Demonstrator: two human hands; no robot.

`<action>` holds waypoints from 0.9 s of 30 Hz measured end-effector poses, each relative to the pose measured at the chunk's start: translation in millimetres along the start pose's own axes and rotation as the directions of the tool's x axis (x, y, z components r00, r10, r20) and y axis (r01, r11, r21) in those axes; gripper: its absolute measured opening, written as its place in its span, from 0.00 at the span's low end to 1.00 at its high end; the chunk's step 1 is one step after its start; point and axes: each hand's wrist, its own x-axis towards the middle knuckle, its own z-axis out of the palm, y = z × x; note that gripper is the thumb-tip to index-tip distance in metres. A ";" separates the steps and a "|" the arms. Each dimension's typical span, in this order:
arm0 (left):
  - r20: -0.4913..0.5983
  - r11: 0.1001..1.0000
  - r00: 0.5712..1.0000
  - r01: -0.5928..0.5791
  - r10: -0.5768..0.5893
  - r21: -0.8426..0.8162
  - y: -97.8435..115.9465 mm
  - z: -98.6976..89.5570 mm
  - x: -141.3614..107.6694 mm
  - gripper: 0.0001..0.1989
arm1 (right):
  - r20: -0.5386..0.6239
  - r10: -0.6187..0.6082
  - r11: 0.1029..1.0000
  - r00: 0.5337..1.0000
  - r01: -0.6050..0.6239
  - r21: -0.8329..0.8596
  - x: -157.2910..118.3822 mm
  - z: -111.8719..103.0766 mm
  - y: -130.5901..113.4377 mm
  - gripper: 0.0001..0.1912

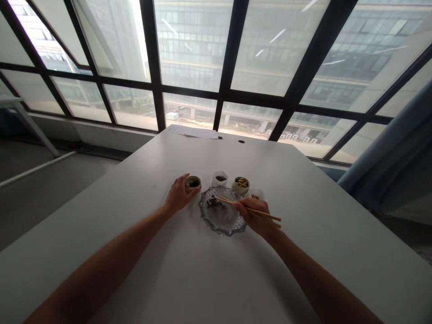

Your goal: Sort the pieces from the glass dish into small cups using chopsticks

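My left hand (178, 193) is wrapped round the side of a small round cup (193, 190) with dark pieces inside, standing on the table. In my right hand (254, 216) is a pair of chopsticks (266, 214), held slanting to the left. Their tips are over a scalloped clear glass plate (222, 230), at a small heap of dark pieces (213, 203) on its left part. Whether the tips pinch a piece I cannot tell. Behind the plate are a white cup (220, 181) of reddish-brown bits and a round cup (240, 188) of tan pieces.
Partly hidden behind my right hand, another pale container (261, 194) holds light brown pieces. Sheets of paper (194, 132) lie at the far edge of the white table (168, 279), near a round cable hole (241, 141). Tall windows rise beyond; a blue curtain (391, 148) hangs at right.
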 end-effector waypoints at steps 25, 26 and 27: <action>0.029 0.996 0.999 0.039 -0.036 -0.080 2.1 2.6 0.5 0.32 | 0.046 -0.060 0.998 0.997 0.061 -0.010 -8.6 -3.9 24.2 0.21; 0.029 0.996 0.999 0.040 -0.038 -0.080 2.2 2.6 0.7 0.32 | 0.050 -0.061 0.998 0.997 0.062 -0.014 -7.5 -3.7 23.5 0.22; 0.027 0.996 0.999 0.039 -0.037 -0.080 2.4 2.6 0.8 0.32 | 0.059 -0.059 0.998 0.997 0.060 -0.017 -6.2 -3.4 22.5 0.22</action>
